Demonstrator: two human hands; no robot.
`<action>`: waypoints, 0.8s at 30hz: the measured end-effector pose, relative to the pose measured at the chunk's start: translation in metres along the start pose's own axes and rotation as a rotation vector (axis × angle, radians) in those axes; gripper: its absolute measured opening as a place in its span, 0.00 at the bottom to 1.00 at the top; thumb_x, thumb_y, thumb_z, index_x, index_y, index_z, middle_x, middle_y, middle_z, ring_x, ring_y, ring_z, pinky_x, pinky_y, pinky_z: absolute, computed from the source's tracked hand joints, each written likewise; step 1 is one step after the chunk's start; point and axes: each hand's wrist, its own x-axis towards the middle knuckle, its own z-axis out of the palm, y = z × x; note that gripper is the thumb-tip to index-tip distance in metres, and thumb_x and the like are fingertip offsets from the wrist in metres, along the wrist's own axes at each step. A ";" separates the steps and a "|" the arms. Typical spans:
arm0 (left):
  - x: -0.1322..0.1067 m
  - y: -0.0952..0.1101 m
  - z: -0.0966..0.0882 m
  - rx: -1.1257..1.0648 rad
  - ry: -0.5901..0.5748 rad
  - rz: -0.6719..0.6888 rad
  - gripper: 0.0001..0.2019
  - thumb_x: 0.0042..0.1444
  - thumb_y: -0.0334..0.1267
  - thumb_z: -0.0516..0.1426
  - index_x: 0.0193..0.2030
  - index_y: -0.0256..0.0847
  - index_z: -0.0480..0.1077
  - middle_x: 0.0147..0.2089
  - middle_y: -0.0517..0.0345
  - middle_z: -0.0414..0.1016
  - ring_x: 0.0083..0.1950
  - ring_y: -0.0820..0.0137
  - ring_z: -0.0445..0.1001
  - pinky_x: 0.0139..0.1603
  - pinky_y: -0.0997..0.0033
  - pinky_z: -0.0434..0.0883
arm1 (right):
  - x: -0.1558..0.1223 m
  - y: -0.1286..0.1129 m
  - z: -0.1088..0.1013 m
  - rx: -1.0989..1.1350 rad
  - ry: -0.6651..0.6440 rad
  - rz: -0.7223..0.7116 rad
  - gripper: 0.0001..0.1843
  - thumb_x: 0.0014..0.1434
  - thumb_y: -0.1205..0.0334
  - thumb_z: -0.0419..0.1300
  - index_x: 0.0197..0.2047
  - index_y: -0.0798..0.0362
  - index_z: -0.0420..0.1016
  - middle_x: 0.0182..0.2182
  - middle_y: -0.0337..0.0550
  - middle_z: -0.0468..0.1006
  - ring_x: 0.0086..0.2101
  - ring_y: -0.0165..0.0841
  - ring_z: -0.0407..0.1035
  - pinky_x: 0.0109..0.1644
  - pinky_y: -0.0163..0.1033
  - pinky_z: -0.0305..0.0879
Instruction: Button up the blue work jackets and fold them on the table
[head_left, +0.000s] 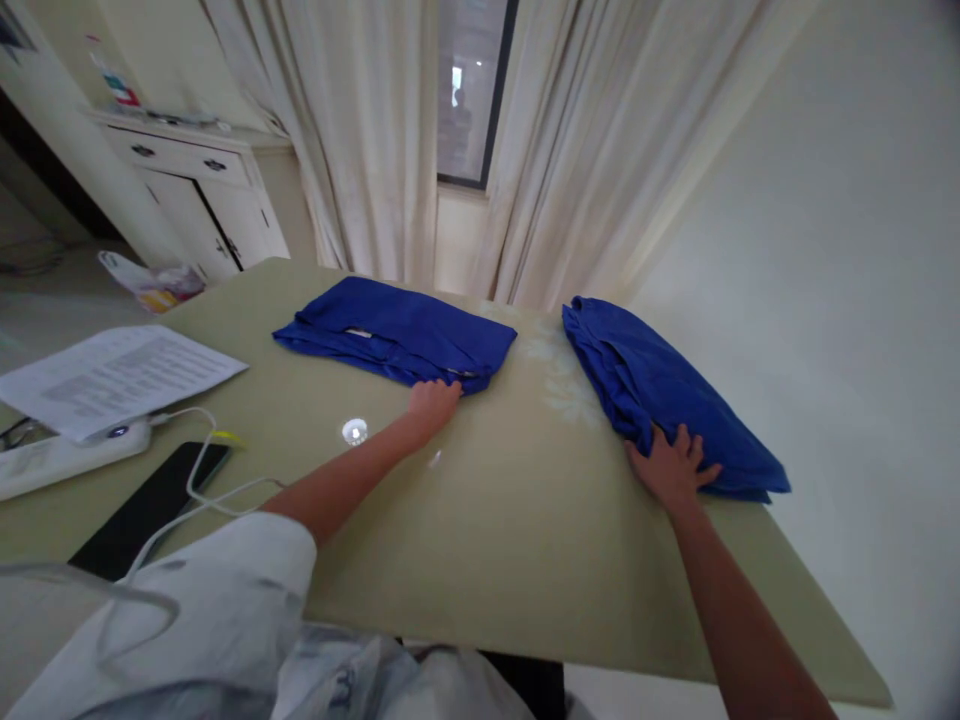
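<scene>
Two folded blue garments lie on the table, with the left one [405, 325] near the far edge and the right one [675, 385] along the wall side. My left hand [435, 405] is closed at the near right corner of the left garment, its fingertips partly hidden in the cloth. Against the near end of the right garment rests my right hand [671, 465], fingers spread over the fabric and thumb out to the side. Layered folds show along the near edge of the left garment and the left edge of the right one.
On the left of the table [480, 520] are printed sheets [112, 380], a white power strip [75, 455], a black phone [150, 510] and a white cable [199, 465]. A white wall [847, 250] stands at the right. Curtains [367, 130] hang behind, beside a cabinet [202, 190].
</scene>
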 end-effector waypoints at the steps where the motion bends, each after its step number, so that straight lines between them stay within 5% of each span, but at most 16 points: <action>1: -0.021 0.005 0.008 -0.022 -0.037 0.029 0.15 0.59 0.51 0.66 0.31 0.43 0.72 0.38 0.41 0.79 0.61 0.41 0.75 0.63 0.47 0.67 | -0.002 -0.010 -0.002 0.047 0.012 -0.038 0.40 0.64 0.39 0.59 0.70 0.56 0.68 0.74 0.66 0.53 0.73 0.64 0.45 0.70 0.74 0.44; 4: -0.056 0.011 0.009 -0.036 -0.140 0.249 0.17 0.60 0.58 0.64 0.44 0.47 0.77 0.45 0.42 0.80 0.62 0.44 0.74 0.66 0.49 0.66 | -0.019 -0.045 -0.004 0.246 -0.001 -0.150 0.42 0.66 0.34 0.53 0.69 0.60 0.67 0.66 0.68 0.68 0.67 0.55 0.60 0.68 0.61 0.57; 6: -0.050 0.003 -0.008 0.118 -0.091 0.377 0.22 0.63 0.58 0.60 0.57 0.48 0.75 0.59 0.41 0.77 0.69 0.43 0.68 0.71 0.47 0.60 | -0.039 -0.066 -0.003 0.290 0.019 -0.153 0.43 0.68 0.32 0.49 0.67 0.62 0.69 0.60 0.68 0.74 0.63 0.55 0.64 0.67 0.60 0.59; 8: -0.030 -0.013 -0.030 0.344 0.065 0.328 0.29 0.67 0.57 0.55 0.69 0.46 0.68 0.74 0.40 0.64 0.76 0.42 0.56 0.75 0.41 0.52 | -0.062 -0.081 0.000 0.264 0.035 -0.197 0.45 0.69 0.31 0.48 0.70 0.62 0.66 0.62 0.70 0.72 0.64 0.56 0.64 0.68 0.61 0.58; 10: -0.011 -0.033 -0.049 0.514 0.146 0.144 0.36 0.68 0.60 0.49 0.76 0.44 0.59 0.79 0.39 0.53 0.79 0.39 0.47 0.75 0.33 0.48 | -0.082 -0.087 0.005 0.216 -0.067 -0.294 0.46 0.69 0.30 0.51 0.72 0.61 0.64 0.66 0.69 0.69 0.65 0.56 0.64 0.68 0.59 0.59; 13: -0.008 -0.048 -0.061 0.689 0.056 0.023 0.38 0.70 0.62 0.43 0.78 0.40 0.57 0.79 0.33 0.52 0.79 0.38 0.48 0.72 0.33 0.53 | -0.094 -0.082 0.011 0.120 -0.243 -0.432 0.47 0.66 0.30 0.56 0.73 0.58 0.64 0.70 0.67 0.64 0.68 0.56 0.62 0.69 0.57 0.60; 17: -0.054 -0.038 -0.067 0.863 -0.047 0.029 0.38 0.69 0.65 0.40 0.69 0.38 0.69 0.66 0.26 0.68 0.67 0.33 0.66 0.59 0.33 0.66 | -0.071 -0.060 0.004 0.007 -0.218 -0.511 0.35 0.71 0.41 0.57 0.72 0.52 0.68 0.70 0.58 0.67 0.69 0.52 0.62 0.73 0.59 0.54; 20: -0.094 -0.037 -0.086 0.901 -0.207 0.124 0.36 0.67 0.65 0.45 0.65 0.41 0.73 0.57 0.33 0.73 0.58 0.40 0.73 0.55 0.41 0.71 | -0.050 -0.041 -0.012 -0.070 -0.257 -0.546 0.24 0.72 0.57 0.55 0.67 0.54 0.74 0.64 0.54 0.76 0.63 0.48 0.69 0.70 0.54 0.60; 24: -0.124 -0.070 -0.122 0.759 -0.441 0.231 0.35 0.61 0.60 0.56 0.72 0.48 0.67 0.58 0.43 0.73 0.57 0.50 0.75 0.58 0.53 0.72 | -0.046 -0.019 -0.038 -0.123 -0.420 -0.668 0.25 0.65 0.73 0.53 0.61 0.55 0.79 0.57 0.53 0.81 0.57 0.43 0.75 0.65 0.45 0.65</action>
